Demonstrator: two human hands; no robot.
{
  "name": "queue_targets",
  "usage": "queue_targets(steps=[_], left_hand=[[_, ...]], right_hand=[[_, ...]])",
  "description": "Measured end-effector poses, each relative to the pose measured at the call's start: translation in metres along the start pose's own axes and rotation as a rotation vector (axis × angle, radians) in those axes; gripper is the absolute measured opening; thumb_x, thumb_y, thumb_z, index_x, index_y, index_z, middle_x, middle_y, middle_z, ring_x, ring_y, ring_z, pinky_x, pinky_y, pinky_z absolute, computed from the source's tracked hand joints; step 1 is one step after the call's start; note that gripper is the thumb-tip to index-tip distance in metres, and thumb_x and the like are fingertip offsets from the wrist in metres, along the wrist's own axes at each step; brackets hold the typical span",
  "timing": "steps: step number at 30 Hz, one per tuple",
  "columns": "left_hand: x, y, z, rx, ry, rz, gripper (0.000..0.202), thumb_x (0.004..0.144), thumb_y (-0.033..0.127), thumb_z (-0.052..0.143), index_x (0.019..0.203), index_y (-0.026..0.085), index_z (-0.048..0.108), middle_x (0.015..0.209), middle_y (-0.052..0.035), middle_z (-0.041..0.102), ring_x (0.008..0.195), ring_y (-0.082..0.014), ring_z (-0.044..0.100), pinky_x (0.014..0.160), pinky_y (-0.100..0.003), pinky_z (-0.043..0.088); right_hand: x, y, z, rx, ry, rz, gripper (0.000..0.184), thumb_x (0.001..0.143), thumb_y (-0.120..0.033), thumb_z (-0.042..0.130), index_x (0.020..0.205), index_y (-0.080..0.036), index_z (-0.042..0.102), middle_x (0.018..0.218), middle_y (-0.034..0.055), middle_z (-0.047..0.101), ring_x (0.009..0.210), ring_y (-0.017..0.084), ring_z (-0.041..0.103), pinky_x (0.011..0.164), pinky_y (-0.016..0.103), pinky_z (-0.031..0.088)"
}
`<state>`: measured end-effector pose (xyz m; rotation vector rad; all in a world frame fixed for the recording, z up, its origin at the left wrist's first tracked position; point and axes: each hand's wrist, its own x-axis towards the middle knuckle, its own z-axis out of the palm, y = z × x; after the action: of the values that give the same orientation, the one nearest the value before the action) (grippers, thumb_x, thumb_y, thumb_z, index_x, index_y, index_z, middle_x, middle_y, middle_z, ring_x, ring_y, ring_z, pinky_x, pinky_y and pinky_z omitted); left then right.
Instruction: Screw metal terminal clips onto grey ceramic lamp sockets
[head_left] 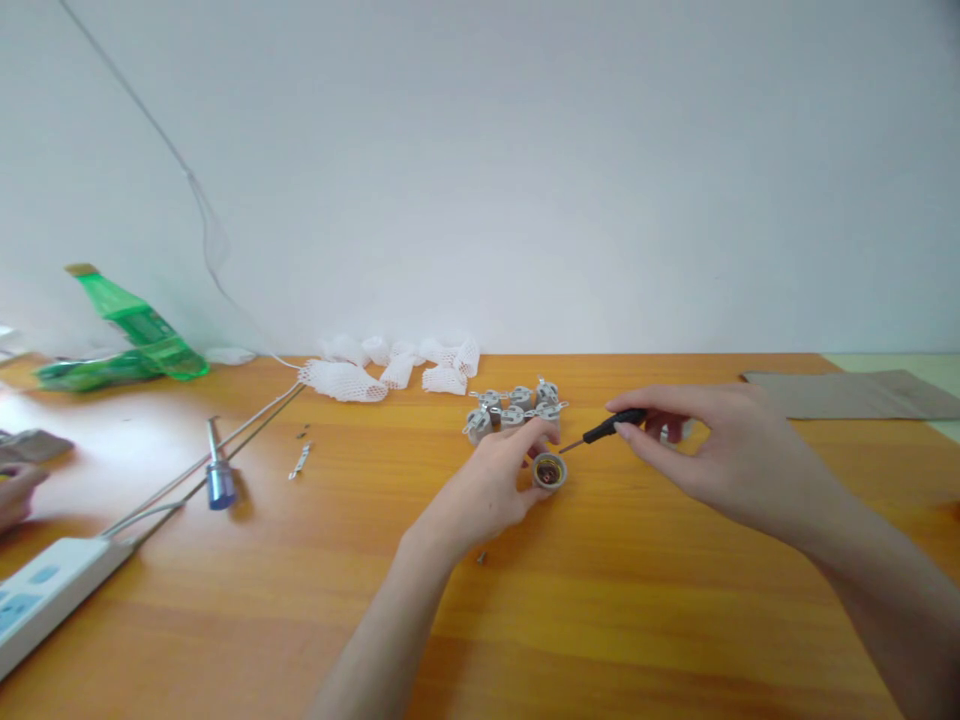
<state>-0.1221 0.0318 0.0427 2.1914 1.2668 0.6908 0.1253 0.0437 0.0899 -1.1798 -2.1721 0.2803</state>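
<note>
My left hand [499,475] grips a small round grey lamp socket [550,471] between thumb and fingers. Its open end faces up toward me, with coppery metal showing inside. A black-handled screwdriver [613,426] is pinched in my right hand [701,445], its thin shaft slanting down left. The tip is close to the socket's rim; whether they touch I cannot tell. Just beyond my left hand stand several similar grey sockets [517,405] with metal brackets on top, partly hidden by my fingers. A tiny screw [481,558] lies on the table nearer to me.
White foam net sleeves [397,367] lie along the wall. Leftward are a blue-handled screwdriver [220,480], a small metal strip [301,461], a power strip [56,590] with cables and green bottles [150,335]. Another person's hand [19,492] shows at the left edge. Brown cardboard [855,394] lies right.
</note>
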Motion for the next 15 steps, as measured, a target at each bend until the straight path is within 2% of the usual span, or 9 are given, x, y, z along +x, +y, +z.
queue_targets(steps=[6, 9, 15], left_hand=[[0.001, 0.006, 0.0, 0.145, -0.029, 0.066, 0.025, 0.077, 0.01, 0.066, 0.091, 0.023, 0.049, 0.099, -0.0007, 0.058, 0.089, -0.0174, 0.055, 0.076, -0.028, 0.043], [0.002, 0.009, -0.001, 0.181, -0.04, 0.071, 0.024, 0.078, 0.013, 0.067, 0.089, 0.023, 0.048, 0.098, -0.0008, 0.056, 0.087, -0.0176, 0.054, 0.074, -0.028, 0.042], [0.002, 0.012, -0.003, 0.151, 0.015, 0.05, 0.028, 0.079, 0.023, 0.073, 0.089, 0.023, 0.048, 0.096, -0.001, 0.06, 0.089, -0.0194, 0.056, 0.075, -0.029, 0.042]], right_hand=[[-0.001, 0.004, -0.006, 0.002, 0.021, 0.004, 0.023, 0.088, -0.024, 0.064, 0.105, -0.023, 0.078, 0.073, -0.0003, 0.074, 0.062, 0.016, 0.066, 0.061, 0.03, 0.05], [-0.001, 0.005, -0.008, 0.0, 0.02, -0.003, 0.022, 0.088, -0.024, 0.064, 0.104, -0.023, 0.078, 0.073, 0.0006, 0.074, 0.062, 0.016, 0.066, 0.061, 0.03, 0.05], [-0.001, 0.007, -0.009, -0.018, 0.021, 0.002, 0.023, 0.088, -0.025, 0.063, 0.104, -0.022, 0.078, 0.073, 0.0016, 0.074, 0.062, 0.017, 0.067, 0.057, 0.028, 0.05]])
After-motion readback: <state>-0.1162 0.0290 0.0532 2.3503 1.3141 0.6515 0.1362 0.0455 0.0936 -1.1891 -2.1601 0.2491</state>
